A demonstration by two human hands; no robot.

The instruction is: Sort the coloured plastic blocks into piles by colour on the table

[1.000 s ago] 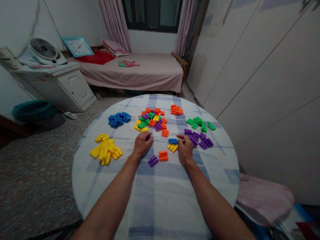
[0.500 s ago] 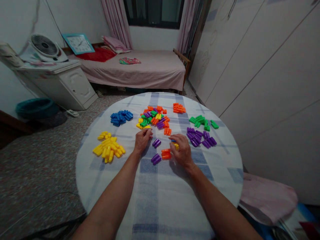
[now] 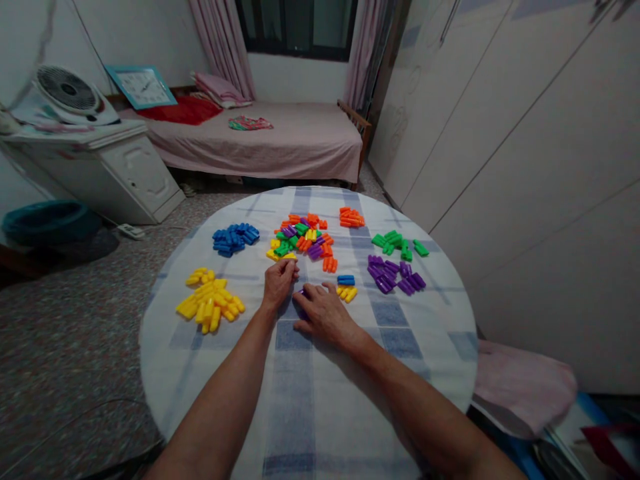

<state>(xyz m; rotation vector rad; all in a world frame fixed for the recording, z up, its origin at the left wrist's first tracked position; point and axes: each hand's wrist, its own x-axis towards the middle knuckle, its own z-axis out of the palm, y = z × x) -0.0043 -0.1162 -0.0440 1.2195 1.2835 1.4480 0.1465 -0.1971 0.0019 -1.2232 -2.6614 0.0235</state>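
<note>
The left hand [image 3: 281, 281], its fingers drawn narrowly together, is at the near edge of the mixed pile [image 3: 303, 237]; whether it holds anything cannot be told. The right hand [image 3: 327, 313] is spread palm down over a mostly hidden purple piece [image 3: 301, 292], its grip unclear. A blue piece [image 3: 345, 280] and a yellow piece [image 3: 347, 294] lie beside its knuckles. On the tabletop [image 3: 345, 427], the blue pile [image 3: 235, 240] and yellow pile [image 3: 213, 303] lie left, the orange pile [image 3: 352, 217] far back, the green pile [image 3: 393, 241] and purple pile [image 3: 384, 273] right.
</note>
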